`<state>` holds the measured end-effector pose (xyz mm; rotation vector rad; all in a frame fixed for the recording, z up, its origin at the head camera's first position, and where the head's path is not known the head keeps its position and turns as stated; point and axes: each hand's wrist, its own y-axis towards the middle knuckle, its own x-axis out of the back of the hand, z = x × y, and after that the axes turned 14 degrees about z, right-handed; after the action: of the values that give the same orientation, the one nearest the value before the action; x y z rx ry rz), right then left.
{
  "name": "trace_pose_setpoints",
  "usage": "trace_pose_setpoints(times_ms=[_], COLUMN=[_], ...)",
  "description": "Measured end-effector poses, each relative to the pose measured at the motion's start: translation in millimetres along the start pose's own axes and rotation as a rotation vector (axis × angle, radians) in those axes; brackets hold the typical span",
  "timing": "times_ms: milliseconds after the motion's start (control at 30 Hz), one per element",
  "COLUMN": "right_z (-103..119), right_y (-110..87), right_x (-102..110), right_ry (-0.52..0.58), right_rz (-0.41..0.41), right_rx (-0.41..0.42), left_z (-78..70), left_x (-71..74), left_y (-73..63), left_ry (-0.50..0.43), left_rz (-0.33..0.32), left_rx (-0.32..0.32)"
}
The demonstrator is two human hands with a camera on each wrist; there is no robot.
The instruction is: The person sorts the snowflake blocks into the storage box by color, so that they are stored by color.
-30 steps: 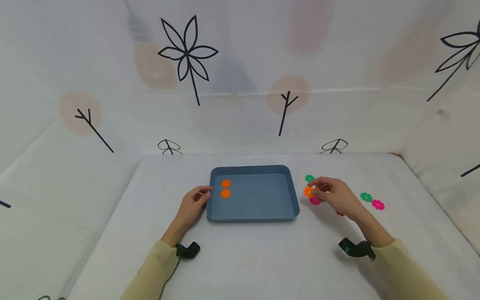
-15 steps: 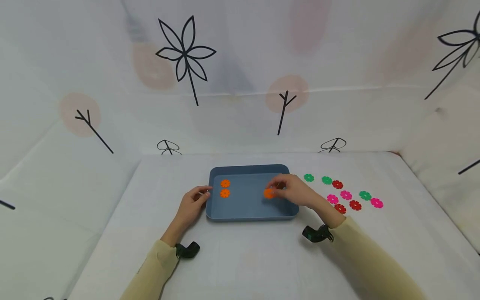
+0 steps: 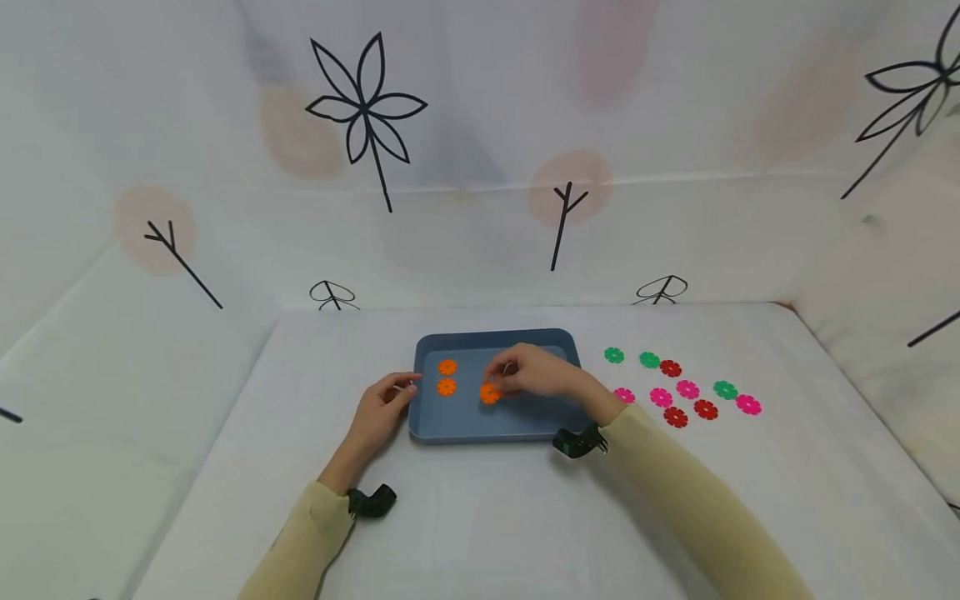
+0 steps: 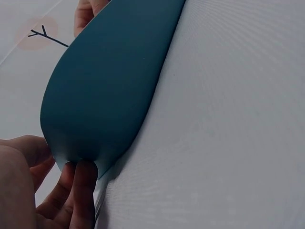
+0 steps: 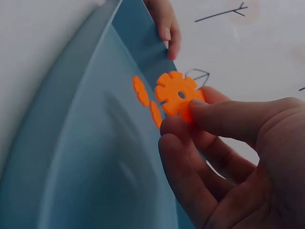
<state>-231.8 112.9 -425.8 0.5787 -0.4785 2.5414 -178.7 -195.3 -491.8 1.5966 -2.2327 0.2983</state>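
Note:
My right hand point(image 3: 528, 371) is over the tray, pinching an orange flower-shaped plastic disc point(image 5: 175, 93) between thumb and fingertips. In the right wrist view the disc has notched edges and a small hole in its middle. Two more orange discs point(image 3: 447, 387) lie one behind the other at the tray's left end. The blue-grey rectangular tray point(image 3: 495, 438) rests on the white table. At its left end my left hand point(image 3: 382, 417) holds the rim. Fingertips press the outer wall in the left wrist view point(image 4: 86, 176), while others reach over the edge.
Right of the tray, several loose discs lie on the white table: green point(image 3: 614, 355), pink point(image 3: 687, 389) and red point(image 3: 706, 409). A white patterned cloth point(image 3: 465, 242) rises behind the table and at its sides.
My right hand has carried the orange disc leftward from the loose discs, over the tray's right wall, to above its middle. My left hand stays at the tray's left end.

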Motion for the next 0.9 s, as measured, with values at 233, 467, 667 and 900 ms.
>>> trace_pose_setpoints(times_ms=[233, 467, 667, 900], right_z=[-3.4, -10.0, -12.6, -11.9], right_y=[20.2, 39.2, 53.7, 63.0], right_x=[2.9, -2.6, -10.7, -18.7], right_ry=[0.070, 0.114, 0.189, 0.232], right_rz=[0.038, 0.091, 0.098, 0.083], right_rx=[-0.021, -0.028, -0.016, -0.025], left_z=[0.9, 0.8, 4.1, 2.0], left_x=[1.1, -0.1, -0.7, -1.1], left_y=[-0.1, 0.2, 2.3, 1.7], left_ry=[-0.004, 0.002, 0.014, 0.008], left_rz=[0.004, 0.001, 0.000, 0.010], left_rx=[0.007, -0.009, 0.000, -0.004])
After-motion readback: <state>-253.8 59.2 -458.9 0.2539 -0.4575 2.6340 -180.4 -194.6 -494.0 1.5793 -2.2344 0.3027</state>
